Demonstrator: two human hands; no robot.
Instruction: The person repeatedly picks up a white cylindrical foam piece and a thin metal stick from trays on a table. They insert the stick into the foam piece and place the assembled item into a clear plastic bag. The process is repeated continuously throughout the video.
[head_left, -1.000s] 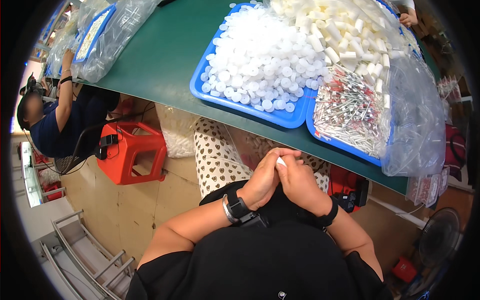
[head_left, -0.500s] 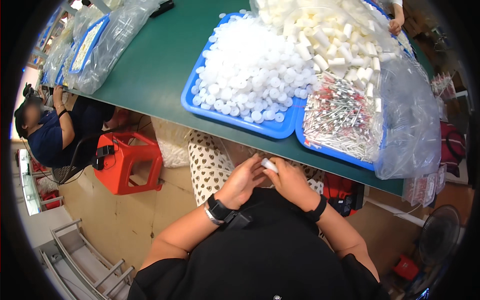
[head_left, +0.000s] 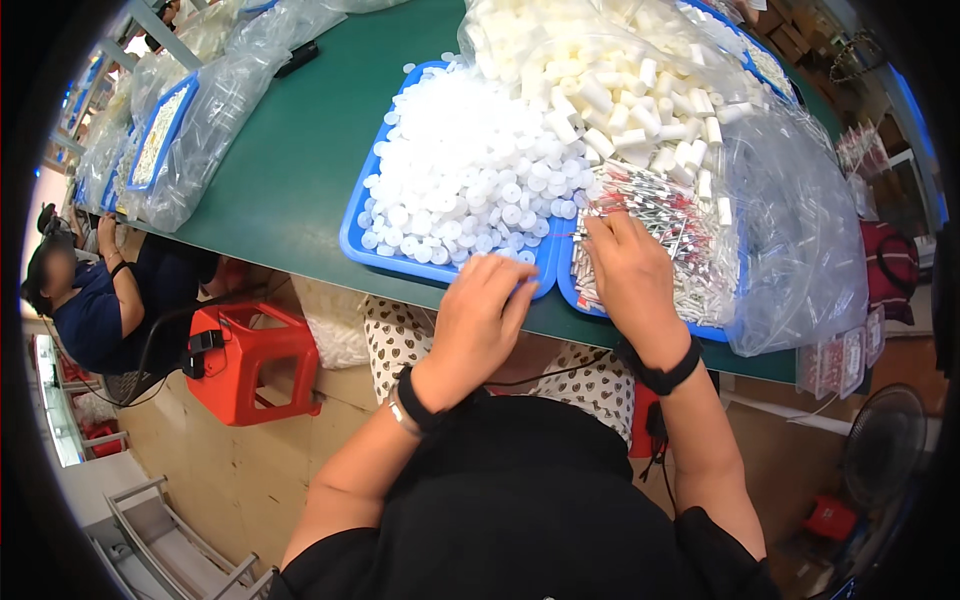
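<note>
My right hand [head_left: 637,285] reaches over the near left part of a blue tray [head_left: 708,333] of thin metal pins with red and white parts [head_left: 655,205] and small white pieces. Its fingers point down and are drawn together at the pins; whatever is between the tips is hidden. My left hand [head_left: 475,322] is at the near rim of another blue tray [head_left: 352,238], heaped with small translucent white discs [head_left: 470,160]. Its fingers are bent over the rim, with the thumb apart from them, and nothing shows in its grasp.
White foam-like cylinders [head_left: 640,110] are piled behind the pins, partly under clear plastic. A plastic bag [head_left: 795,235] drapes at the right over the green table [head_left: 285,190]. A red stool [head_left: 250,360] stands at left, near a seated person [head_left: 85,300]. A fan [head_left: 885,440] is at lower right.
My hands were together over my lap with a small white cylinder, which no longer shows. They have parted and moved forward, left to the disc tray, right to the pins. The view has shifted slightly.
</note>
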